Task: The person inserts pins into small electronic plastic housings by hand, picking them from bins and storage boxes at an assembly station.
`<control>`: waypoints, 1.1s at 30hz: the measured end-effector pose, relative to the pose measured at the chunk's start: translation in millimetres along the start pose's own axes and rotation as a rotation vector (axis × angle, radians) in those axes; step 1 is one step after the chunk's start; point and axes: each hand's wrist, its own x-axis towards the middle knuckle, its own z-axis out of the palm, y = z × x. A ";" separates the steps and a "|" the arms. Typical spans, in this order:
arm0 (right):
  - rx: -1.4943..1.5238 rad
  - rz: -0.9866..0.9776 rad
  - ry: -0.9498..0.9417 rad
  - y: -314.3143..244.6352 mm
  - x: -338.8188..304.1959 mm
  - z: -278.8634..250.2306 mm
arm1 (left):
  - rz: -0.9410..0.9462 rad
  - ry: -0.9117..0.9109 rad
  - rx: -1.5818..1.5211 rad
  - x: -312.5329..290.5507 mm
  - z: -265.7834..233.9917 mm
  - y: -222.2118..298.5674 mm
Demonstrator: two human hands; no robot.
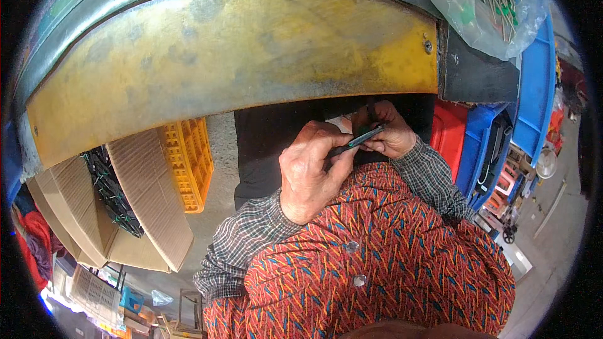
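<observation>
My left hand (317,166) is closed, its thumb and fingers pinching a slim dark stick-like piece (359,139) with a pale, greenish sheen. The piece slants up to the right, over my lap. My right hand (392,135) is closed around the far end of the same piece, its thumb and fingertips bent in close to it. Between the hands a small white scrap (342,123) shows, partly covered. Another dark strip (370,112) runs up by the right fingers; whether it joins the piece cannot be seen. The exact kind of the piece is too small to tell.
A worn yellow-and-grey bench edge (251,44) overhangs my hands. At left stand an open cardboard box (154,194) holding black bundles (113,191) and an orange crate (191,163). At right are blue bins (535,88), a red container (447,132) and a clear bag of green-headed wires (461,0).
</observation>
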 end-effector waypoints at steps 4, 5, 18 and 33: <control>-0.077 0.017 0.014 -6.4 -0.1 5.5 | 0.004 0.017 -0.018 -0.1 0.8 -0.3; -0.099 0.014 0.051 -5.3 -1.4 4.4 | -0.002 0.023 -0.018 -0.5 1.0 0.0; -0.022 -0.040 0.028 -3.3 -4.2 11.4 | -0.015 0.009 0.006 -3.1 -2.8 9.4; -0.546 -0.065 0.131 -28.4 -24.1 50.4 | -0.035 -0.262 0.093 5.1 -6.2 38.9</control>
